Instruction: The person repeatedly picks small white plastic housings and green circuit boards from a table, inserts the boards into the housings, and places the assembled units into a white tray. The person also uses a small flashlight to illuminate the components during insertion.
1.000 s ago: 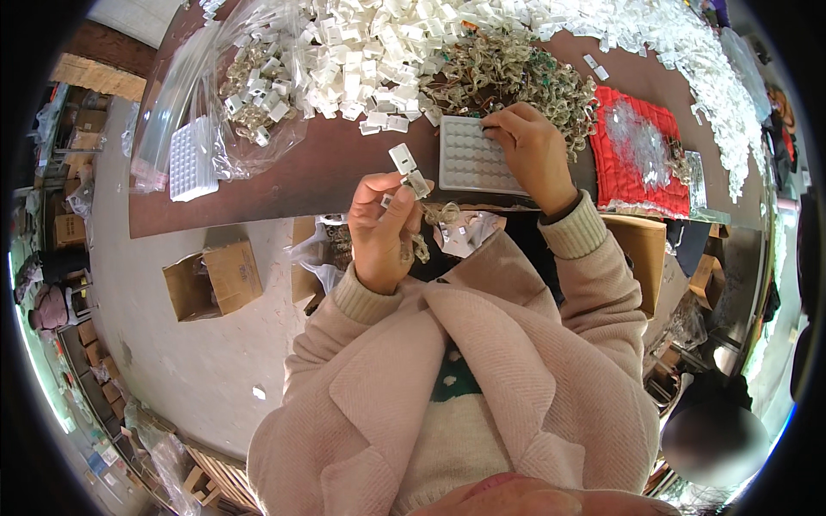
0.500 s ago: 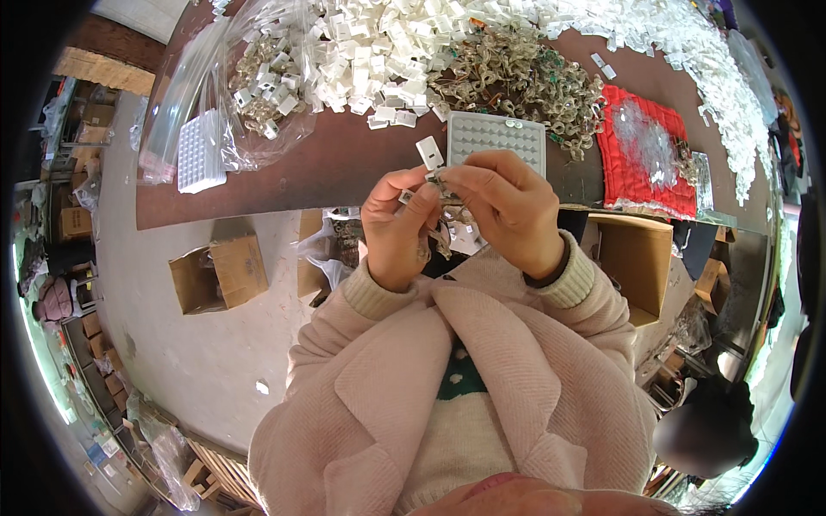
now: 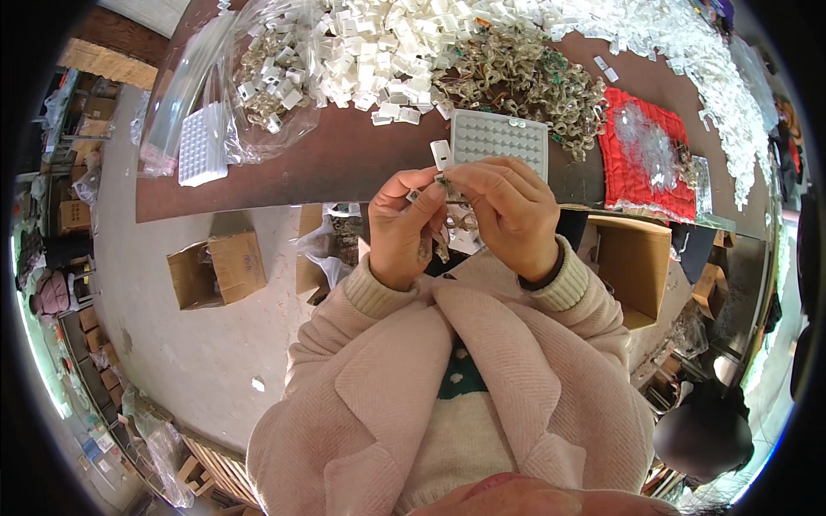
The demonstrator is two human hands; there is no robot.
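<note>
Above the table's near edge, my two hands meet fingertip to fingertip. My left hand [image 3: 399,225] is closed on a small white plastic casing [image 3: 440,155], which stands up past the fingertips. A second small white piece [image 3: 413,196] shows between its thumb and forefinger, and a clear coiled wire [image 3: 441,245] hangs below the fingers. The fingers of my right hand [image 3: 514,211] pinch at the lower end of the upright casing; what lies between them is mostly hidden.
Beyond my hands lie a grey dimpled tray [image 3: 501,142], a heap of white casings [image 3: 370,56] and a pile of coiled wires [image 3: 525,77]. A red padded cloth [image 3: 645,155] is at right, a white dimpled tray [image 3: 203,146] at left. Cardboard boxes [image 3: 237,267] sit below.
The upright white casing has shifted slightly right and stands straighter. My right fingers have closed in more over its lower end; both hands stay together.
</note>
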